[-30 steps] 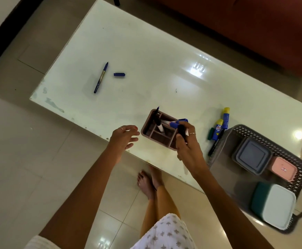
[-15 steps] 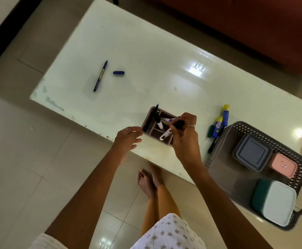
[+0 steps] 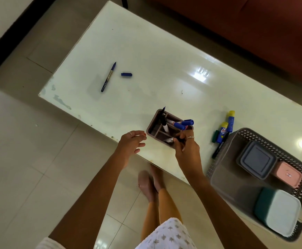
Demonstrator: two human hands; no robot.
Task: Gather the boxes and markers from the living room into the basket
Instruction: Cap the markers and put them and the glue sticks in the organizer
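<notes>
A brown divided organizer box (image 3: 154, 125) stands near the table's front edge with several markers in it, among them a blue-capped marker (image 3: 184, 124). My right hand (image 3: 187, 150) pinches a black-capped marker (image 3: 171, 140) at the box's near right compartment. My left hand (image 3: 131, 142) hovers just left of the box with fingers spread, holding nothing. An uncapped blue pen (image 3: 108, 76) and its blue cap (image 3: 126, 74) lie far left on the table. The dark basket (image 3: 224, 169) at right holds a grey box (image 3: 256, 159), a pink box (image 3: 287, 175) and a teal-and-white box (image 3: 279, 212).
Two blue glue sticks with yellow caps (image 3: 225, 127), a green item and a black marker (image 3: 219, 147) lie between the organizer and the basket. The pale glossy table (image 3: 146, 51) has a red-brown sofa (image 3: 254, 24) behind it. My bare feet (image 3: 150, 182) stand on the tiled floor.
My right hand has lowered the black-capped marker into the organizer's near compartment. My left hand has drifted a little toward the box.
</notes>
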